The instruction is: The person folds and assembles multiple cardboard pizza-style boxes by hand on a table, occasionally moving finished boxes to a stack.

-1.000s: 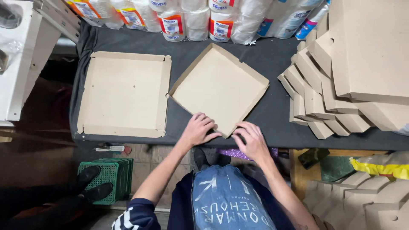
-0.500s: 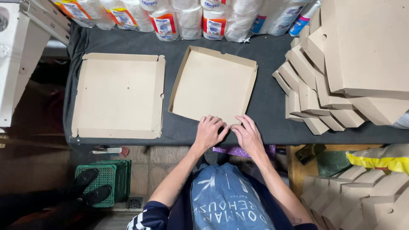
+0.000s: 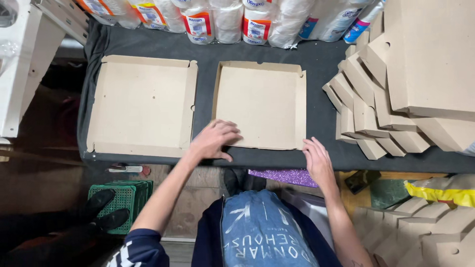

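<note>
A brown cardboard box tray (image 3: 262,101) with raised side walls lies square on the dark table (image 3: 316,62) in front of me. My left hand (image 3: 213,141) rests on its near left corner, fingers bent over the edge. My right hand (image 3: 316,160) lies flat at the near right corner, fingers apart, touching the front edge. A second, flatter cardboard box piece (image 3: 141,106) lies to the left, untouched.
A fanned stack of flat cardboard blanks (image 3: 396,94) fills the right of the table. Wrapped paper rolls (image 3: 222,20) line the far edge. A white frame (image 3: 20,69) stands left. Below are a green crate (image 3: 123,195), black shoes and more folded cardboard (image 3: 420,232).
The box tray has been turned from a diagonal to lying square with the table edge. My hands have spread apart from its near corner to its two near corners.
</note>
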